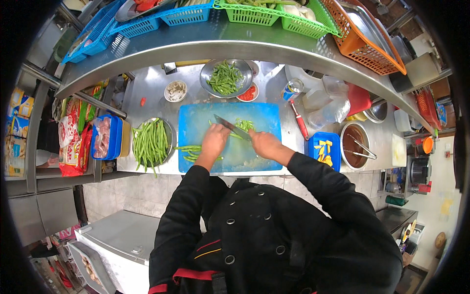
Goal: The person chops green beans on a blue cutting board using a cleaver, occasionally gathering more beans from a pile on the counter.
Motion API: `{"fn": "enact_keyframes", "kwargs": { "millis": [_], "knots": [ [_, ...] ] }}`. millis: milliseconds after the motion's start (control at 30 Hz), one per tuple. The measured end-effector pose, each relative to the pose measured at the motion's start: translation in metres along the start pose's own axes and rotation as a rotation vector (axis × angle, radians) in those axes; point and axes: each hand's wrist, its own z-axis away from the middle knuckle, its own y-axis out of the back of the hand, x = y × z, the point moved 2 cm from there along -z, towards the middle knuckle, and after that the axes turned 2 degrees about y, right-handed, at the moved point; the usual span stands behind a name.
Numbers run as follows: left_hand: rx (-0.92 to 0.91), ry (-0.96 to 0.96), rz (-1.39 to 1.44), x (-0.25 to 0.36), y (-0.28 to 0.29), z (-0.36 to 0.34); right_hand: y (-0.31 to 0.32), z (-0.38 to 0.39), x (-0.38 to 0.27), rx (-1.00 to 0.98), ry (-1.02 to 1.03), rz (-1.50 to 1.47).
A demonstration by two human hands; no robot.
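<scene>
On a blue cutting board (259,157), my right hand (262,143) grips a knife (230,126), its blade slanting up-left across green beans beside my left hand. My left hand (215,138) has its fingers curled on those beans (237,131), just left of the blade. A small pile of cut beans (245,124) lies behind the knife. Whole beans (191,152) rest at the board's left. A round tray of long beans (151,144) is left of the board. A steel bowl of sliced beans (223,78) stands behind it.
Small bowls (175,91) flank the steel bowl. At right are a red-handled tool (301,121), a can (292,89), blue tub of yellow pieces (323,154) and pot with tongs (353,147). Blue meat containers (103,137) sit left. A shelf (235,46) with baskets spans the back.
</scene>
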Motion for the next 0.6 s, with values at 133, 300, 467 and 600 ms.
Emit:
{"fn": "enact_keyframes", "kwargs": {
  "millis": [133,300,467,600],
  "knots": [
    [0.044,-0.04,0.045,0.005,-0.003,-0.004,-0.018,0.001,0.014,0.046,-0.017,-0.016],
    [0.055,0.005,0.053,0.007,0.006,-0.002,0.002,-0.018,-0.012,0.025,0.018,-0.021],
    [0.069,0.004,0.082,0.008,0.0,-0.003,-0.01,-0.005,0.001,0.058,0.002,-0.023],
    [0.074,0.038,0.092,0.008,0.005,-0.005,-0.007,-0.029,-0.01,0.08,0.024,-0.019]
  ]
}}
